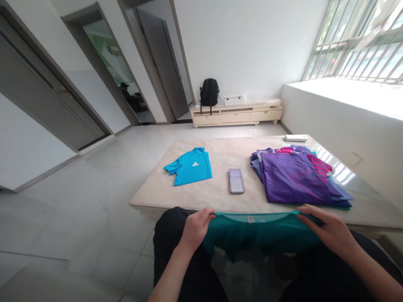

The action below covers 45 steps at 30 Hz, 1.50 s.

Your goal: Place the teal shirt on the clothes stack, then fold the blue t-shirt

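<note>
Item: teal shirt [261,235], held stretched by its top edge at 6 o'clock, just below the near edge of the marble table [220,197], body hanging over the lap.
Left hand [197,228]: closed on the shirt's left shoulder, fingers pinching the fabric.
Right hand [327,228]: closed on the right shoulder, fingers curled over the hem line.
Handling note: an even pull from both hands, with the collar label centred, looks best for a flat, unwrinkled lay.
Nearby stock: blue shirt [190,166], spread flat at 11 o'clock; phone [236,180] at 12 o'clock; stack of purple shirts [296,178] at 1 o'clock; white box [296,138] at the far edge.
</note>
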{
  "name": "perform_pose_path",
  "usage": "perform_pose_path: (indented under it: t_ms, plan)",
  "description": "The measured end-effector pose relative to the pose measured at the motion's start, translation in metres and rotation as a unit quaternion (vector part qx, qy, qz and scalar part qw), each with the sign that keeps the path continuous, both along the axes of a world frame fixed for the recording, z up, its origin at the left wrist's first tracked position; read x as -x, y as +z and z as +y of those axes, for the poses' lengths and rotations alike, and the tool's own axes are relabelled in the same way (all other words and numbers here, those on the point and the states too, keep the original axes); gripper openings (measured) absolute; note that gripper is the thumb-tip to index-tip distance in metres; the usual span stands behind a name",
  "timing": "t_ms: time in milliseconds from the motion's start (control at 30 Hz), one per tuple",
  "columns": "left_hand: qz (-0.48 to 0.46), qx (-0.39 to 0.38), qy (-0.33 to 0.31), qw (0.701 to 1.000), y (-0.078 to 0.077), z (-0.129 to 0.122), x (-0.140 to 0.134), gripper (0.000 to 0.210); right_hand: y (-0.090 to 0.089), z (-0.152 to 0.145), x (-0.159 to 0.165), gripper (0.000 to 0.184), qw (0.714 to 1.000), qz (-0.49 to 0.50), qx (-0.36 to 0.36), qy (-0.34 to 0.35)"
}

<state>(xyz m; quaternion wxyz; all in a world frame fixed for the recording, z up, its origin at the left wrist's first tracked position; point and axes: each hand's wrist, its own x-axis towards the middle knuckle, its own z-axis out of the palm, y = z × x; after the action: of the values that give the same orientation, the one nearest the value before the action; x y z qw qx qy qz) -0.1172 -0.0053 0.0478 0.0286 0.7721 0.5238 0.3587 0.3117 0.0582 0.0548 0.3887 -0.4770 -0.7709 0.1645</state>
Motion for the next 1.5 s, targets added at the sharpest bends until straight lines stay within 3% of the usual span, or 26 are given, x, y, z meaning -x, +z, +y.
perform_pose_path:
  t_ms: [100, 200, 300, 367, 567, 767, 900, 1000, 1133, 1233, 1400, 1500]
  plan:
    - [-0.023, 0.057, -0.013, 0.998, -0.006, 0.0, -0.006, 0.016, -0.005, 0.006, 0.004, 0.03, 0.999, 0.03, 0.001, -0.013]
    - [-0.051, 0.128, 0.01, 0.99, -0.013, -0.005, -0.019, 0.016, -0.027, 0.009, 0.011, 0.033, 0.995, 0.056, 0.01, -0.077]
    - [-0.063, 0.215, 0.034, 0.974, -0.018, -0.01, -0.034, 0.017, -0.052, 0.008, 0.021, 0.04, 0.987, 0.062, 0.076, -0.131]
    - [-0.061, 0.264, 0.039, 0.962, -0.019, -0.011, -0.042, 0.019, -0.061, 0.006, 0.03, 0.041, 0.983, 0.061, 0.126, -0.117]
    - [-0.098, 0.337, 0.034, 0.936, -0.013, -0.01, -0.051, 0.029, -0.056, 0.004, 0.046, 0.043, 0.976, 0.081, 0.2, -0.022]
    - [-0.139, 0.335, 0.018, 0.932, -0.02, -0.014, -0.047, 0.031, -0.061, 0.009, 0.045, 0.041, 0.975, 0.102, 0.169, -0.098]
    - [-0.243, 0.311, 0.023, 0.918, -0.023, -0.012, -0.046, 0.04, -0.057, 0.007, 0.047, 0.04, 0.969, 0.148, 0.173, -0.097]
    - [-0.329, 0.314, 0.019, 0.89, -0.023, -0.01, -0.052, 0.044, -0.055, -0.005, 0.059, 0.043, 0.922, 0.271, 0.269, -0.069]
    - [-0.405, 0.31, -0.017, 0.86, -0.022, -0.012, -0.067, 0.044, -0.06, -0.041, 0.097, 0.039, 0.808, 0.44, 0.385, -0.063]
    - [-0.396, 0.297, -0.039, 0.868, -0.021, -0.017, -0.081, 0.04, -0.06, -0.071, 0.134, 0.043, 0.785, 0.465, 0.408, -0.016]
    - [-0.288, 0.273, -0.022, 0.917, -0.019, -0.03, -0.1, 0.035, -0.047, -0.089, 0.169, 0.055, 0.821, 0.378, 0.427, 0.039]
    - [-0.215, 0.246, -0.018, 0.945, -0.019, -0.035, -0.103, 0.028, -0.043, -0.088, 0.172, 0.055, 0.808, 0.367, 0.458, 0.049]
